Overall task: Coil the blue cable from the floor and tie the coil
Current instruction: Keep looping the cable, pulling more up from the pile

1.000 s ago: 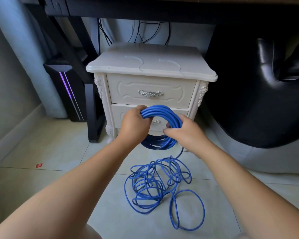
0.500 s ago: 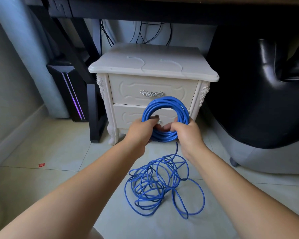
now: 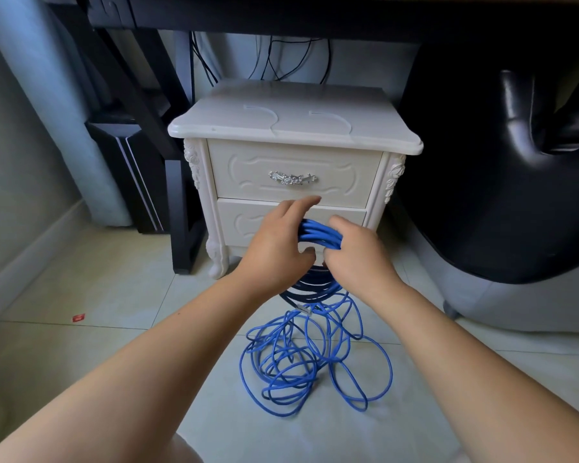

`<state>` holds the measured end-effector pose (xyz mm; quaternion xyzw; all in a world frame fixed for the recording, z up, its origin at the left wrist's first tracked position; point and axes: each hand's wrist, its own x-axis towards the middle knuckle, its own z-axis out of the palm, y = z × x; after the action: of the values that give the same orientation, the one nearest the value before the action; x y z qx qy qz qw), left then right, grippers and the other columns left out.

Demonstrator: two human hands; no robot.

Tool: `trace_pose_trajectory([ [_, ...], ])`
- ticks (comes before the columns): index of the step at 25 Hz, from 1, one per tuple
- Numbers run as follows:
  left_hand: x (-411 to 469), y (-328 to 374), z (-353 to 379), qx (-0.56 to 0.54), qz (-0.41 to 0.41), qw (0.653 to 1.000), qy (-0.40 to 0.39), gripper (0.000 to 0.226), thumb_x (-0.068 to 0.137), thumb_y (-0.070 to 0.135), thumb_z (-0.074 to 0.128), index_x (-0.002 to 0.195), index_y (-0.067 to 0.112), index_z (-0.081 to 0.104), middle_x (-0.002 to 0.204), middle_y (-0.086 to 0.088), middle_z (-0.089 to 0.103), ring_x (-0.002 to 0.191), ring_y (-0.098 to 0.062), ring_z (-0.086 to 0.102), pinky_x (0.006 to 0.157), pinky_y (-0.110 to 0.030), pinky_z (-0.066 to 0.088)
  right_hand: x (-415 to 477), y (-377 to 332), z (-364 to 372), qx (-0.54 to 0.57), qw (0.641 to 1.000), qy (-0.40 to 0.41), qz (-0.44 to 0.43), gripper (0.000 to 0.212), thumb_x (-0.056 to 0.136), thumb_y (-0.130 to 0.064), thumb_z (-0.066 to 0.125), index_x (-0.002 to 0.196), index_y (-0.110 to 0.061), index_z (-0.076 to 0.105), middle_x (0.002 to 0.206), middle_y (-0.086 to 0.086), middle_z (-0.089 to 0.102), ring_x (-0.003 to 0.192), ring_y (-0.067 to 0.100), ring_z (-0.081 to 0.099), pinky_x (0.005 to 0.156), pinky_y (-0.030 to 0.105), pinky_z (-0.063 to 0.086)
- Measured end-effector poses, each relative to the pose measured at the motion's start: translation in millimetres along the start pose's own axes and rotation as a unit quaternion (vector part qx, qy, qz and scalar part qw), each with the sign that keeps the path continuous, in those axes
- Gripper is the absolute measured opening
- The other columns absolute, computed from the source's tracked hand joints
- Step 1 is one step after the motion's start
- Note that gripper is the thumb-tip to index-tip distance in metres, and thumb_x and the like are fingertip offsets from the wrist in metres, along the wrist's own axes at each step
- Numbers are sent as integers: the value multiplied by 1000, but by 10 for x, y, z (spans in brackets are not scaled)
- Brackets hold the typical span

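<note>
The blue cable coil (image 3: 320, 236) is held in the air in front of the nightstand's lower drawer, tilted nearly flat. My right hand (image 3: 355, 253) grips its right side. My left hand (image 3: 276, 243) holds the left side with its fingers stretched forward over the loops and the thumb underneath. The coil's lower loops (image 3: 310, 287) hang in shadow under my hands. A tangle of loose blue cable (image 3: 310, 359) lies on the tile floor below, still joined to the coil. A clear plug end (image 3: 304, 309) dangles just above the tangle.
A white two-drawer nightstand (image 3: 295, 128) stands directly behind my hands. A black desk frame (image 3: 181, 208) and a computer tower (image 3: 137, 182) are to the left. A black beanbag-like seat (image 3: 502, 182) fills the right. A small red scrap (image 3: 78, 317) lies on the floor.
The coil has tipped from standing upright to lying nearly flat and has come down a little. My left fingers have spread forward over it. More loose cable has gathered under the hands.
</note>
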<state>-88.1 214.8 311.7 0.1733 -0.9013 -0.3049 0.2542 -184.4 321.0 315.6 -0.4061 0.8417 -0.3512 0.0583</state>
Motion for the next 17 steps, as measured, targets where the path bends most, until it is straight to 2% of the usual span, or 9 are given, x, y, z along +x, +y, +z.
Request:
trace_pose_trajectory([
  [3,26,-17,-14,9,-21,1000,10,54,84,8,64,135,21,49,105,6,57,93,-10,51,76,-18,36,-7,-36,-45,-59,997,-4,-43,18,81,-5,52,85,-20,45,69,2,48,70,31,47,58,35,35],
  [5,40,13,-29,9,-52,999,11,21,89,11,61,109,16,58,82,7,57,75,-15,51,62,-22,37,-1,-38,-43,-69,997,0,-43,18,81,-5,52,85,-20,43,69,0,47,70,30,45,55,33,32],
  [6,43,37,-33,2,-60,998,16,10,90,10,59,98,15,56,74,7,54,67,-15,49,56,-20,35,1,-46,-40,-55,998,4,-34,18,81,-6,53,87,-20,44,70,0,48,70,29,46,55,32,32],
  [8,43,79,-34,-28,-76,996,30,9,89,7,56,89,15,53,67,7,51,60,-10,46,51,-18,33,9,-58,-45,27,999,22,5,18,81,-10,58,91,-23,49,76,-3,55,70,24,51,58,31,38],
  [10,64,89,-36,-86,-116,988,57,11,90,7,56,86,17,52,66,6,52,62,-14,50,56,-20,40,22,-54,-83,140,988,23,58,20,79,-15,65,92,-25,53,81,-5,61,71,17,56,61,28,43],
  [11,84,81,-41,-125,-143,979,78,11,90,10,58,84,17,53,67,4,53,65,-19,53,65,-29,49,27,-31,-89,194,978,4,82,19,78,-18,68,91,-24,55,82,-5,64,73,17,59,64,28,45],
  [14,126,57,-57,-254,-229,929,138,5,93,16,60,89,13,58,68,1,51,63,-18,48,77,-49,56,18,48,-39,320,938,-66,120,30,72,-40,72,96,-25,64,94,3,74,96,22,68,95,43,51],
  [16,123,80,-74,-320,-278,892,155,8,94,20,61,87,17,59,68,1,48,61,-14,44,77,-47,59,-7,68,5,374,918,-78,106,42,69,-52,74,102,-27,64,96,2,75,101,22,69,104,49,46],
  [17,113,102,-86,-353,-300,871,164,11,95,22,61,85,19,57,69,1,46,61,-14,44,76,-42,60,-19,62,24,385,914,-80,98,47,70,-53,77,106,-28,62,98,2,75,100,18,69,102,45,47],
])
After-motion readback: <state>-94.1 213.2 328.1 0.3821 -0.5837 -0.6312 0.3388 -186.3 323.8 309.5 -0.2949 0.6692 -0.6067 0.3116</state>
